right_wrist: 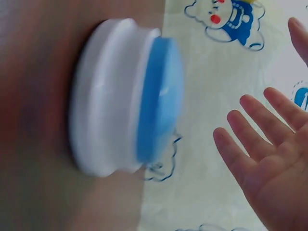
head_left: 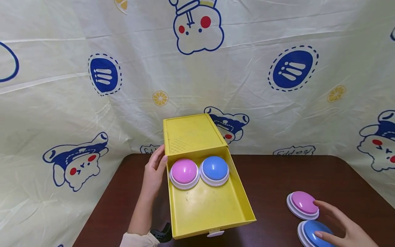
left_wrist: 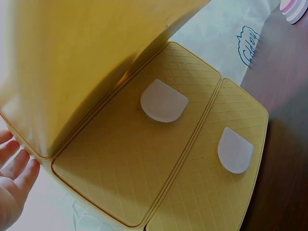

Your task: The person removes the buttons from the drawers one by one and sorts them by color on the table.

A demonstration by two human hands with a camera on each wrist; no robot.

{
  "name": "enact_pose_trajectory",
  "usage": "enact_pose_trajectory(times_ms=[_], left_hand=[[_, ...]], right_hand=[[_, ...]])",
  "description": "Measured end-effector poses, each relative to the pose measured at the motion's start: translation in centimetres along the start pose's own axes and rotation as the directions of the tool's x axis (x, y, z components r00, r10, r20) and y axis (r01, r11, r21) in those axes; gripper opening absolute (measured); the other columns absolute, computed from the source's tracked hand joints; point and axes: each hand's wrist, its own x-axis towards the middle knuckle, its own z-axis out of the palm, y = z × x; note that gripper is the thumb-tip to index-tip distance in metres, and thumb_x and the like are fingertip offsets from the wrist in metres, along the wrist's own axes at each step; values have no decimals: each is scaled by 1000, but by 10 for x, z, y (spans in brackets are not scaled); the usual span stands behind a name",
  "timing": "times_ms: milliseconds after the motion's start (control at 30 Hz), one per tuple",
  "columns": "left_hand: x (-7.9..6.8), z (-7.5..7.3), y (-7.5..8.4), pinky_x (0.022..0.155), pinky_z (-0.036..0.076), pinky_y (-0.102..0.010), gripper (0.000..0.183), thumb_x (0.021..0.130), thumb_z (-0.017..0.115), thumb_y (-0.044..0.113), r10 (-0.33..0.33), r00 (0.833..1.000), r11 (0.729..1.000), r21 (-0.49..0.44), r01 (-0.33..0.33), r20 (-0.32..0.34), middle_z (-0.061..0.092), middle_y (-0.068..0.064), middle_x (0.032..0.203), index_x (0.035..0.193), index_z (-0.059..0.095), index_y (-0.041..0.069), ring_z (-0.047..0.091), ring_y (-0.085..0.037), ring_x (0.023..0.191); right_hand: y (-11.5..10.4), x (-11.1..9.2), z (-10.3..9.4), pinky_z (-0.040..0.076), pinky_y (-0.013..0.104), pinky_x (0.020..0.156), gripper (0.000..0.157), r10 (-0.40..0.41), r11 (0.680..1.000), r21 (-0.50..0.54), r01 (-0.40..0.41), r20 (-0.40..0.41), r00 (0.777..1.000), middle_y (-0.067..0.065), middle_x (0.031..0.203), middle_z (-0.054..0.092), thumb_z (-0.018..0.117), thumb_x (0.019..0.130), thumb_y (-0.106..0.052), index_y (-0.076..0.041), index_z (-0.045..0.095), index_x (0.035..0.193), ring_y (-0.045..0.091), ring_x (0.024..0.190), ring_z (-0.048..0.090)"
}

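A yellow drawer (head_left: 202, 212) is pulled out of a small yellow cabinet (head_left: 192, 132). Side by side at its back lie a pink push button (head_left: 184, 171) and a blue push button (head_left: 215, 168), both on white bases. My left hand (head_left: 154, 168) rests its extended fingers against the cabinet's left side; the left wrist view shows the fingers (left_wrist: 29, 175) right at the cabinet's edge. On the right of the table, my right hand (head_left: 345, 226) hovers with spread fingers over another blue push button (head_left: 316, 233). A second pink push button (head_left: 303, 202) lies just beyond it, near the index fingertip.
Under the drawer, the left wrist view shows lower drawer fronts (left_wrist: 120, 159) with white pulls (left_wrist: 163, 102). The dark brown table (head_left: 259, 185) ends at a printed white cloth (head_left: 197, 75) hanging behind. A black wristband (head_left: 163, 233) sits by my left sleeve.
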Motion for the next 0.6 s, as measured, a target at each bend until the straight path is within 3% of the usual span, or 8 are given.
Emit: enact_pose_trajectory(times_ms=[33, 133, 300, 367, 433, 533, 600], left_hand=[[0, 0, 0, 96, 33, -19, 42, 92, 50, 9, 0, 1000, 1000, -2, 0, -2, 37, -12, 137, 133, 42, -1, 36, -20, 123], [0, 0, -1, 97, 33, -20, 42, 92, 50, 8, 0, 1000, 1000, -8, 0, -2, 37, -12, 136, 132, 42, -1, 36, -19, 123], [0, -1, -1, 97, 33, -21, 42, 92, 50, 7, 3, 1000, 1000, -5, -3, 1, 37, -12, 136, 132, 42, -2, 36, -19, 123], [0, -1, -1, 97, 33, -21, 42, 92, 50, 7, 4, 1000, 1000, -3, -4, 4, 37, -12, 137, 132, 41, -2, 36, -20, 123], [0, -1, -1, 97, 33, -21, 42, 92, 50, 6, 4, 1000, 1000, -2, -4, 6, 36, -13, 137, 132, 41, -2, 36, -20, 123], [1, -1, -1, 97, 33, -21, 42, 92, 50, 7, 4, 1000, 1000, -4, -4, 7, 37, -12, 137, 132, 41, -2, 36, -20, 123], [1, -1, -1, 97, 33, -21, 42, 92, 50, 7, 4, 1000, 1000, -7, -4, 5, 37, -12, 136, 132, 41, -2, 37, -19, 123]], right_hand=[[-5, 1, 0, 44, 57, 76, 82, -39, 999, -26, 39, -30, 999, 30, 133, 26, 68, 79, -28, 0, 18, 138, 56, 109, 32], [-25, 3, -2, 42, 60, 76, 80, -120, 991, -76, 113, -89, 989, 23, 133, 31, 70, 78, -26, -6, 23, 139, 48, 108, 36], [-61, 9, -4, 44, 59, 70, 78, -230, 973, -33, 228, -144, 963, -5, 133, 34, 72, 76, -24, -20, 28, 140, 6, 112, 33], [-75, 11, -5, 49, 45, 75, 78, -294, 956, -38, 292, -163, 942, -15, 131, 35, 74, 74, -22, -23, 31, 139, -7, 108, 32], [-89, 14, -4, 48, 31, 79, 79, -361, 932, -66, 355, -182, 915, -20, 130, 37, 76, 72, -21, -23, 33, 138, -12, 109, 32], [-106, 20, -4, 44, 18, 79, 80, -452, 892, -108, 439, -193, 871, -15, 130, 42, 78, 69, -19, -21, 36, 137, -9, 111, 37], [-117, 24, -3, 44, 20, 81, 80, -493, 870, -118, 479, -190, 849, -11, 130, 44, 79, 68, -18, -21, 38, 136, -8, 111, 39]])
